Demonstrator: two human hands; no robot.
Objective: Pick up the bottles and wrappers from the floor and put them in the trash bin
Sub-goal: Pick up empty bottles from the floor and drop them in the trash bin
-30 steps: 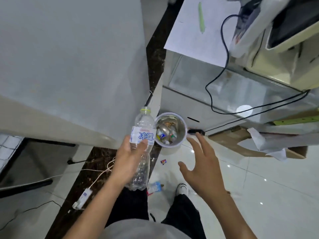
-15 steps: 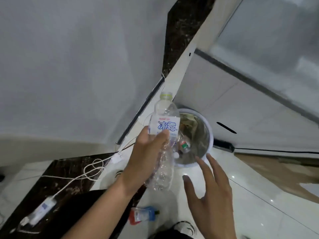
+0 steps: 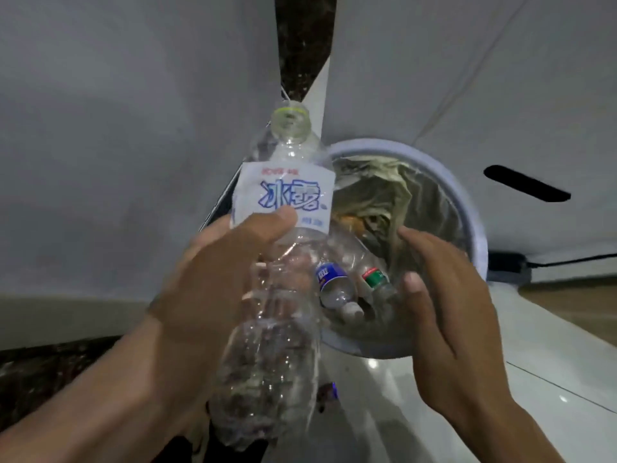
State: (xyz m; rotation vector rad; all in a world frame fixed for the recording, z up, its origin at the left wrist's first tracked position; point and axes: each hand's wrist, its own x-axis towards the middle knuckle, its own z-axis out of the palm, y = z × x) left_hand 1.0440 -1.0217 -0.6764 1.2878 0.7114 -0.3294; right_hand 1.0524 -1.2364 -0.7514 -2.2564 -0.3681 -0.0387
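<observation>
Head cam: left hand [image 3: 213, 282] grips clear water bottle [image 3: 277, 262] w/ no cap, just left of trash bin [image 3: 474, 235]; right hand [image 3: 444, 312] spread, empty, over bin's near rim.

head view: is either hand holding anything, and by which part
The left hand grips the clear crumpled plastic bottle with a white label by its middle, thumb on the label's lower edge. The right hand holds nothing.

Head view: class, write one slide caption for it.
Left hand holds a clear uncapped bottle by the trash bin; open right hand hovers over its rim.
</observation>
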